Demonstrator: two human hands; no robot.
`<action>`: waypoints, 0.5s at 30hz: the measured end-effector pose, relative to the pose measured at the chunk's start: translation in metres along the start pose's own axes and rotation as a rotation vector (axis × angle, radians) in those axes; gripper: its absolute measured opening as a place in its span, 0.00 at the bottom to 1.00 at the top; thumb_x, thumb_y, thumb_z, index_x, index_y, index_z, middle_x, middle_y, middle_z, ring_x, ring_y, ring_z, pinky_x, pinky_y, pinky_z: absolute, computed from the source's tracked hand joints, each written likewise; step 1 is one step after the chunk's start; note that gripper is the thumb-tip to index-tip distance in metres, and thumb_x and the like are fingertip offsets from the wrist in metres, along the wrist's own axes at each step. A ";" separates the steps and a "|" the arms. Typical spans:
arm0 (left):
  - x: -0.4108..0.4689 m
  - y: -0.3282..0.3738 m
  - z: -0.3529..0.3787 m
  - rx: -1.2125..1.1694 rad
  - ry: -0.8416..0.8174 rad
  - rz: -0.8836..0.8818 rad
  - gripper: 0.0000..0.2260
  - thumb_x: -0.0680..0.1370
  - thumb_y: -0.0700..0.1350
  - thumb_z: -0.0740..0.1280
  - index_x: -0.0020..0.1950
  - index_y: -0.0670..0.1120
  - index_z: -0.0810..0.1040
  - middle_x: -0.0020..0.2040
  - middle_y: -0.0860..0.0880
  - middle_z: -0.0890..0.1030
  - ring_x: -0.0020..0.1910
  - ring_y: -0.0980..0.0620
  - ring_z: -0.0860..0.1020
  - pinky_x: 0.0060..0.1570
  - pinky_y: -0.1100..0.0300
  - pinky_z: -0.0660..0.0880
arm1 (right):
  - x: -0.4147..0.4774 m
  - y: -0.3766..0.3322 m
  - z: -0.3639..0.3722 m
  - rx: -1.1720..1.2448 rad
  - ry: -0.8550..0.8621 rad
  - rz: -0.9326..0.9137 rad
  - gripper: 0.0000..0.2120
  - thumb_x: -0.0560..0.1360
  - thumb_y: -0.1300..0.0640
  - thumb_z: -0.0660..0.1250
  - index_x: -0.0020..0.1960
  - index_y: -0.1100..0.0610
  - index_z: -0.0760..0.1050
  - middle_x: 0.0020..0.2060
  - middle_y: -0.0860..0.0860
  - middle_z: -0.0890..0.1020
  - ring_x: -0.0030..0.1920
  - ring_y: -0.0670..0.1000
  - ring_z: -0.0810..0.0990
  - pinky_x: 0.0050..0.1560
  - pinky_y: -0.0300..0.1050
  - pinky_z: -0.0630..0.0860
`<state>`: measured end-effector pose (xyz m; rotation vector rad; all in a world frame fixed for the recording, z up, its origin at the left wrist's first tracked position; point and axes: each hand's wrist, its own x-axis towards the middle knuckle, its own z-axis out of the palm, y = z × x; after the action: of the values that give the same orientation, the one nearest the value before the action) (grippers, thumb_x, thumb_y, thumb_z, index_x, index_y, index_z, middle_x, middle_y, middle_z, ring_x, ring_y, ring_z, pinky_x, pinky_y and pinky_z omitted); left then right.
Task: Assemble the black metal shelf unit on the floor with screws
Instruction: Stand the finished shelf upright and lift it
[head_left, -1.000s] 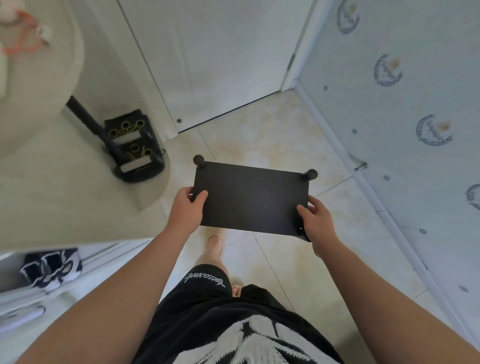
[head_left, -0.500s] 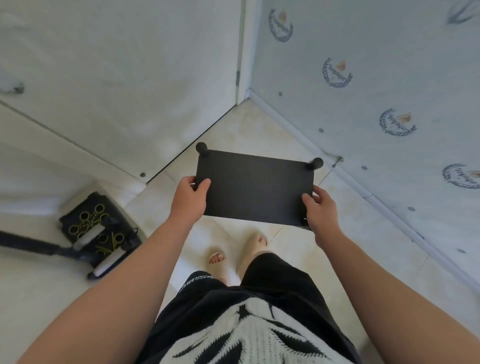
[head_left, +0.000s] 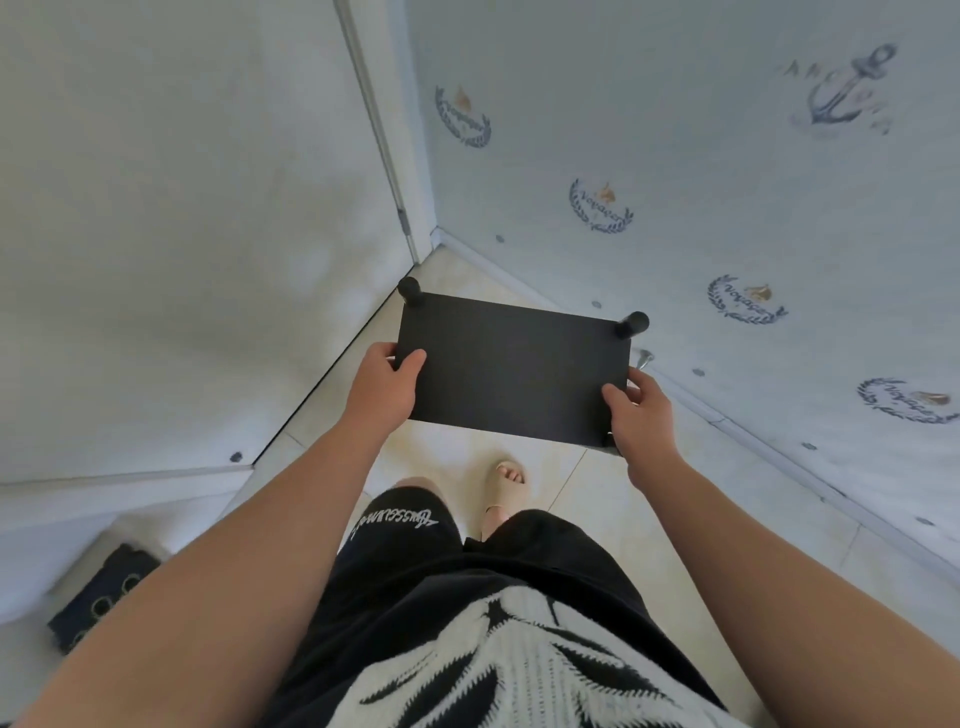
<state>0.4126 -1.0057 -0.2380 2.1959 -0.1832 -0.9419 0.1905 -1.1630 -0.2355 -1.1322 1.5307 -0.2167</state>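
Both hands hold a black shelf (head_left: 511, 366) flat in the air above the tile floor (head_left: 582, 514). The left hand (head_left: 384, 382) grips its left edge, thumb on top; the right hand (head_left: 641, 415) grips the near right corner. Two round black feet (head_left: 632, 325) stick up at the far corners. A sandalled foot (head_left: 503, 491) shows below the shelf. A patterned wall (head_left: 727, 182) stands at right, and a black object (head_left: 98, 597) lies at lower left.

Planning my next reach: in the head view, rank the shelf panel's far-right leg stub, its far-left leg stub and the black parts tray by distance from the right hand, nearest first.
From the right hand:
1. Far-right leg stub, just beyond it, at the right corner of the panel.
2. Far-left leg stub, across the panel.
3. Black parts tray, far off at lower left.
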 end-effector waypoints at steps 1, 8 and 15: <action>0.012 0.011 0.004 0.021 -0.013 0.006 0.18 0.83 0.52 0.61 0.70 0.45 0.68 0.59 0.51 0.73 0.54 0.49 0.74 0.51 0.56 0.72 | 0.010 -0.008 -0.001 0.006 0.010 0.009 0.20 0.83 0.57 0.61 0.75 0.51 0.68 0.58 0.50 0.77 0.50 0.49 0.77 0.35 0.39 0.72; 0.126 0.077 0.046 0.137 -0.151 0.036 0.18 0.82 0.53 0.61 0.68 0.45 0.69 0.57 0.50 0.76 0.49 0.52 0.77 0.51 0.54 0.75 | 0.093 -0.046 0.007 0.072 0.082 0.133 0.19 0.83 0.56 0.61 0.74 0.50 0.68 0.56 0.48 0.79 0.46 0.46 0.77 0.34 0.42 0.72; 0.226 0.120 0.096 0.335 -0.324 0.054 0.20 0.83 0.56 0.61 0.71 0.46 0.67 0.58 0.51 0.73 0.54 0.50 0.73 0.51 0.57 0.74 | 0.168 -0.064 0.024 0.115 0.207 0.288 0.20 0.83 0.55 0.62 0.75 0.52 0.67 0.57 0.51 0.77 0.43 0.48 0.76 0.34 0.44 0.74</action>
<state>0.5284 -1.2347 -0.3319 2.3058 -0.5869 -1.3111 0.2661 -1.3096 -0.3110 -0.8061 1.8201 -0.2281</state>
